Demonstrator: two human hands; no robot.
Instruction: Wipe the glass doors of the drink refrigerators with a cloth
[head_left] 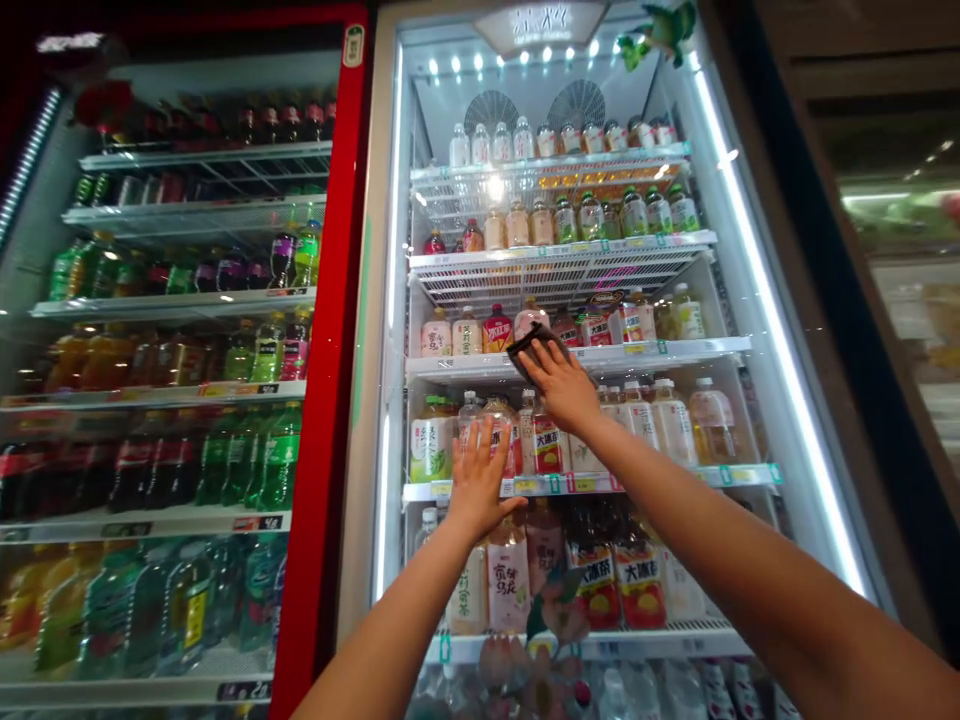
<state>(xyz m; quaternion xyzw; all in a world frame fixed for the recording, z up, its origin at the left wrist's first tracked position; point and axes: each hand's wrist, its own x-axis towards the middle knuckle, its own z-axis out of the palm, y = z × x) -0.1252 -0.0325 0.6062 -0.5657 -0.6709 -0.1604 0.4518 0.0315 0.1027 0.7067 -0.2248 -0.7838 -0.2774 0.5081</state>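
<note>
Right hand (564, 388): spread flat over dark cloth (525, 343), against glass door (450, 108). Left hand (478, 485): open, apart, below and left of cloth.

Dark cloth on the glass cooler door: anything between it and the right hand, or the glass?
Nothing visible: right hand lies directly on the dark cloth, which appears against the glass cooler door.

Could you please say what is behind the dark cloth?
A pink-labelled bottle and a white shelf edge partly show behind the dark cloth; whatever it and the right hand cover is hidden.
</note>
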